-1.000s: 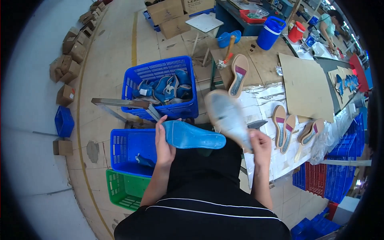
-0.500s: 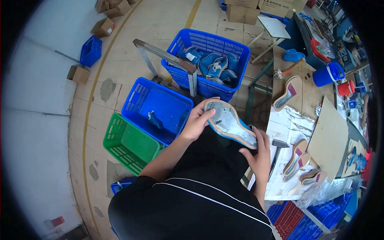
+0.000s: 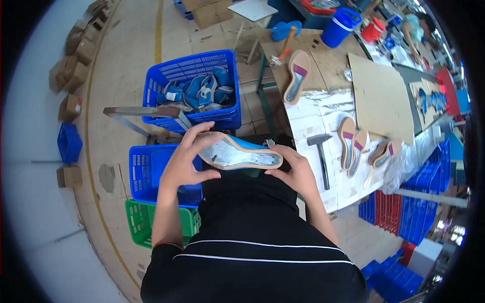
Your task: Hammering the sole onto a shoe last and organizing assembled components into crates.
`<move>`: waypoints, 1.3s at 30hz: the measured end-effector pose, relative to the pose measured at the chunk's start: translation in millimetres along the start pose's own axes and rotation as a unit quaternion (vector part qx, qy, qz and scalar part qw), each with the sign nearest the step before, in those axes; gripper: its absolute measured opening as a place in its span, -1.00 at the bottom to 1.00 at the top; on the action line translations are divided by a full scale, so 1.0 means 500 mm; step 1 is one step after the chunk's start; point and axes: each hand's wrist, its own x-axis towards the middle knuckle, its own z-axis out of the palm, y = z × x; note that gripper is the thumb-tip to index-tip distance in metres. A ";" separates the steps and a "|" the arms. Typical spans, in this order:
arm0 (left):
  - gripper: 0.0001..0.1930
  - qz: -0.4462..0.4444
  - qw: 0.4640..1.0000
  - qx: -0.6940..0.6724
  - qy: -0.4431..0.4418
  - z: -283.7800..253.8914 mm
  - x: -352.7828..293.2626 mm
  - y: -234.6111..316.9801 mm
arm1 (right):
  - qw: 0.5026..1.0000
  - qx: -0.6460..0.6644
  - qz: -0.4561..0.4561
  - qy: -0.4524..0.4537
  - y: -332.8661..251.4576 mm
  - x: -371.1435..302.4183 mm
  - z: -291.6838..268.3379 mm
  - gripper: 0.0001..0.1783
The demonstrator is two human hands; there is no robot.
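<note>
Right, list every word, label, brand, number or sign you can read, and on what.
No readable text.
White patch on blue shoe parts, upper crate: too small.
Small label, cardboard box at left: too small.
Dark marks on the held shoe piece: too blurred to tell if printed.

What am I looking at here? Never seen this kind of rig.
No robot here: these are a person's own bare hands. The picture comes from a wide fisheye camera worn on the head, looking down, so straight edges bend near the rim. Picture left is the person's left.

A shoe sole is held between both hands, its greyish face toward the camera. The left hand curves around its wide end; the right hand grips its narrow end.

On the table to the right lie a hammer, more soles and a brown flat sheet. A blue crate holds blue pieces.
</note>
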 end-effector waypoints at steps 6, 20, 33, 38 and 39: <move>-0.29 0.041 0.953 0.238 -0.185 -0.010 0.049 0.021 | 1.000 0.027 -0.013 0.006 0.019 -0.003 -0.010 -0.28; -0.17 0.040 0.939 0.278 -0.200 0.001 0.048 0.050 | 0.887 0.452 0.092 -0.003 0.178 -0.023 0.069 -0.43; -0.26 0.032 0.941 0.274 -0.196 0.004 0.035 0.051 | 0.849 0.504 0.154 -0.028 0.186 -0.009 0.048 -0.48; -0.37 0.036 0.948 0.259 -0.181 0.010 0.052 0.070 | 0.860 0.492 0.134 -0.021 0.186 -0.009 0.052 -0.50; -0.37 0.037 0.948 0.259 -0.181 0.012 0.052 0.071 | 0.860 0.492 0.134 -0.021 0.184 -0.011 0.054 -0.50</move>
